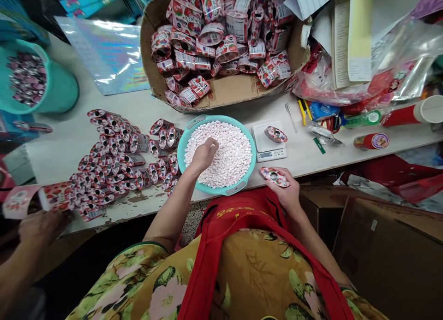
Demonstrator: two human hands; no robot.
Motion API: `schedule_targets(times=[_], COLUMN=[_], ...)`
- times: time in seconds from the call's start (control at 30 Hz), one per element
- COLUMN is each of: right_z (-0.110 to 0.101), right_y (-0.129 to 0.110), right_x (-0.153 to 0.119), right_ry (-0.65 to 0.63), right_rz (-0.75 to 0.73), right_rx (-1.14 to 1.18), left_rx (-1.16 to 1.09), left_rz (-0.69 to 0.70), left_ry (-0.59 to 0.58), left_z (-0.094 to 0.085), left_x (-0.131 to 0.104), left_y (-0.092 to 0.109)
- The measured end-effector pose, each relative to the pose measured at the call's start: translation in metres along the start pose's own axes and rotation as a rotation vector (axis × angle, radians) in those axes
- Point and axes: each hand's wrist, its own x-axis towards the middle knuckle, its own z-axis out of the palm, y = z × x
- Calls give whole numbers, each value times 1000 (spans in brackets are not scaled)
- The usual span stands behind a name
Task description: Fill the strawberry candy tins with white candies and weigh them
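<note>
A teal basin (186,158) full of small white and pale pink candies (231,149) stands at the centre of the table. Above the candies, my left hand (205,155) is closed, its fingertips pinched; what it holds is too small to name. To the right of the basin, my right hand (286,188) grips a red strawberry-print packet (274,177) with a dark round opening facing up. A similar packet (276,134) lies on a white digital scale (272,154) just beyond that hand.
Behind the basin is a cardboard box (228,91) of red packets. Many packets (114,161) stand in rows at left, beside another person's hand (41,225). A teal bucket (62,87) stands back left; bags and papers (360,38) crowd the right.
</note>
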Motion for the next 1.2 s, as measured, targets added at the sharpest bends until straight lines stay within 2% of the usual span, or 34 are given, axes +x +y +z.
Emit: schedule_targets(times=[0.07, 0.13, 0.2, 0.27, 0.33, 0.4, 0.47, 0.57, 0.7, 0.87, 0.97, 1.03, 1.2], right_z=[-13, -24, -33, -38, -42, -44, -45, -48, -54, -58, -60, -62, -71], right_y=[8, 16, 23, 29, 32, 33, 30, 26, 28, 41, 46, 47, 53], right_x=[2, 3, 5, 6, 7, 8, 9, 11, 13, 14, 13, 11, 6], right_ry=[113, 194, 255, 309, 352, 374, 381, 369, 362, 388, 409, 424, 436], right_rz=[44, 75, 90, 95, 108, 126, 134, 135, 145, 196, 216, 218, 275], right_rx=[-27, -35, -15, 25, 61, 76, 81, 95, 124, 153, 192, 212, 192], left_rx=[242, 270, 115, -144, -443, -667, -756, -745, -625, -330, -102, 15, 106], left_rz=[64, 92, 28, -90, -197, -271, -310, -264, -142, -99, -128, -112, -70], left_ry=[12, -25, -95, -149, -102, -7, 35, -74, -260, -577, -594, -573, -616], left_z=[-2, -5, -8, -11, -12, -12, -9, 0, 31, 102, 142, 161, 186], left_x=[3, 5, 7, 8, 8, 7, 3, -5, -6, 13, 28, 34, 39], left_y=[0, -2, -4, -7, -9, -9, -6, 4, 28, 53, 59, 59, 65])
